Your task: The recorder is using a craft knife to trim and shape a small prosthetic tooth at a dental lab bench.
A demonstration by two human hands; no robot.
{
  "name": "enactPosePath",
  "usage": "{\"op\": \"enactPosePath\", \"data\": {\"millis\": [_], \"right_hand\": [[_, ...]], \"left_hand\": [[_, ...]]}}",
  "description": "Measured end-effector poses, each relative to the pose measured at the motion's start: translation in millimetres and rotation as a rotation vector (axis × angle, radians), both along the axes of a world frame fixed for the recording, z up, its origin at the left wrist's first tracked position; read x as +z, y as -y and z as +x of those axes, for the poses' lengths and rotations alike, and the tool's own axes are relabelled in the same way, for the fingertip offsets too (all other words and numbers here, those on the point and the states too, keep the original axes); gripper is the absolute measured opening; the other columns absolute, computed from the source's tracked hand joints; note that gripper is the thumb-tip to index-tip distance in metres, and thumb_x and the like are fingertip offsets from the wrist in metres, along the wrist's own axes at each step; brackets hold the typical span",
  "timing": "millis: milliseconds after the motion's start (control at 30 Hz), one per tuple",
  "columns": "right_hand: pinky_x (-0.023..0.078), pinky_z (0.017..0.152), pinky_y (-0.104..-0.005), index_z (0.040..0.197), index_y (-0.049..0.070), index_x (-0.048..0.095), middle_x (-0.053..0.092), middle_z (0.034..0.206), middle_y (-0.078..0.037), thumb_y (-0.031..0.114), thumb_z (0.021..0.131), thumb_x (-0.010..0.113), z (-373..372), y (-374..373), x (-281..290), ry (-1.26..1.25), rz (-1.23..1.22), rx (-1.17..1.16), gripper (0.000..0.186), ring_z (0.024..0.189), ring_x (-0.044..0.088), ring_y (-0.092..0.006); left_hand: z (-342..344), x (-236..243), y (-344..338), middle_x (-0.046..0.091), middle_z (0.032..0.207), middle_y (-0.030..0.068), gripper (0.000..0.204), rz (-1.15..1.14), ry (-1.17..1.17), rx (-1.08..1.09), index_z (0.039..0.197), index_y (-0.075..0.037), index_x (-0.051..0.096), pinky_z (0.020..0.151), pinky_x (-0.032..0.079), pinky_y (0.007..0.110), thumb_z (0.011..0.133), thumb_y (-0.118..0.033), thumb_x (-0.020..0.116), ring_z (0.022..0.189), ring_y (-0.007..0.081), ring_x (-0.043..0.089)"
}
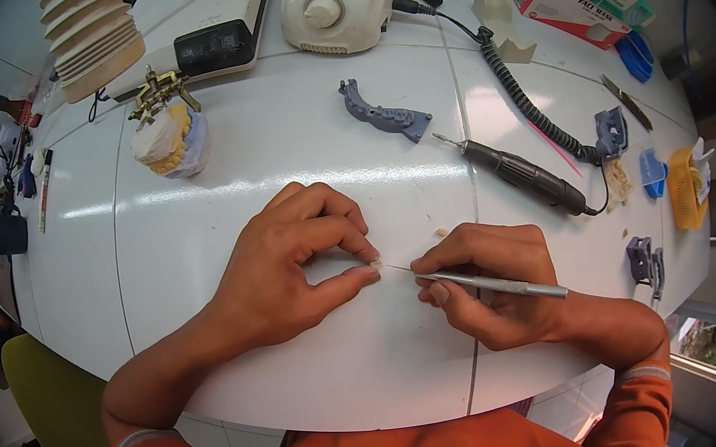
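Note:
Between the thumb and index finger of my left hand [286, 259] is a small off-white piece that looks like a dental crown [377, 265]. My right hand [507, 272] grips a slim silver scalpel-like tool [513, 284] like a pen. Its thin tip points left at the small piece, very close to it; whether they touch is too fine to tell. Both hands rest low over the white table [332, 378]. Another small tan piece [442, 232] lies just beyond my right fingers.
A black rotary handpiece [522, 175] on a coiled cord and a grey-blue dental arch model [385, 113] lie beyond my hands. A plaster jaw model [174, 143] stands left, a control unit [340, 2] behind. At right are a knife [626, 101] and a yellow basket [684, 188].

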State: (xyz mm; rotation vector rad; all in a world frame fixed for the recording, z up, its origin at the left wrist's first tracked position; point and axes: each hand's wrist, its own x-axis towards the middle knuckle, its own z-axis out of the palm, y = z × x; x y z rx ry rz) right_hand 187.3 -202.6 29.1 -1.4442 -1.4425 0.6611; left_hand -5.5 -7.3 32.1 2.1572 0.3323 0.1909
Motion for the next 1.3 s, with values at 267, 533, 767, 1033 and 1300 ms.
{"op": "enactPosePath", "data": {"millis": [267, 533, 767, 1033, 1300], "right_hand": [[0.052, 0.054, -0.0301, 0.104, -0.003, 0.076, 0.072, 0.078, -0.012, -0.001, 0.087, 0.076, 1, 5, -1, -0.002, -0.023, -0.008, 0.017, 0.06, 0.07, -0.019], [0.053, 0.053, -0.0318, 0.102, 0.0, 0.075, 0.072, 0.078, -0.01, -0.001, 0.085, 0.076, 1, 9, 0, 0.059, 0.017, 0.0, 0.017, 0.06, 0.071, -0.0209], [0.057, 0.055, -0.0301, 0.103, -0.001, 0.074, 0.074, 0.079, -0.01, -0.004, 0.083, 0.074, 0, 7, 0, 0.108, 0.04, 0.021, 0.02, 0.064, 0.075, -0.021], [0.058, 0.055, -0.0269, 0.101, -0.004, 0.075, 0.076, 0.076, -0.01, -0.006, 0.082, 0.071, 1, 4, 2, 0.12, 0.037, 0.034, 0.019, 0.062, 0.076, -0.0172], [0.058, 0.055, -0.0275, 0.1, -0.003, 0.075, 0.077, 0.081, -0.01, -0.006, 0.083, 0.075, -1, 3, 3, 0.135, 0.05, 0.035, 0.018, 0.063, 0.076, -0.0179]], "left_hand": [[3, -6, 6, 0.072, 0.107, 0.0001, 0.016, 0.045, 0.066, -0.034, 0.092, -0.013, 0.087, 0.081, 0.05, 0.032, 0.079, -0.013, 0.096, 0.099, 0.0179, 0.062], [5, -6, 9, 0.073, 0.104, -0.0003, 0.019, 0.08, 0.077, -0.034, 0.092, -0.014, 0.087, 0.081, 0.048, 0.032, 0.076, -0.012, 0.096, 0.096, 0.0184, 0.061], [4, -7, 11, 0.074, 0.104, 0.0, 0.018, 0.071, 0.093, -0.024, 0.091, -0.013, 0.087, 0.081, 0.049, 0.032, 0.076, -0.011, 0.096, 0.096, 0.0191, 0.061], [3, -8, 11, 0.074, 0.1, 0.0006, 0.016, 0.066, 0.112, -0.031, 0.091, -0.012, 0.086, 0.079, 0.05, 0.033, 0.078, -0.01, 0.096, 0.096, 0.0201, 0.062], [3, -9, 12, 0.074, 0.098, 0.0003, 0.015, 0.078, 0.123, -0.037, 0.088, -0.011, 0.085, 0.077, 0.049, 0.033, 0.079, -0.01, 0.096, 0.095, 0.0202, 0.061]]}}
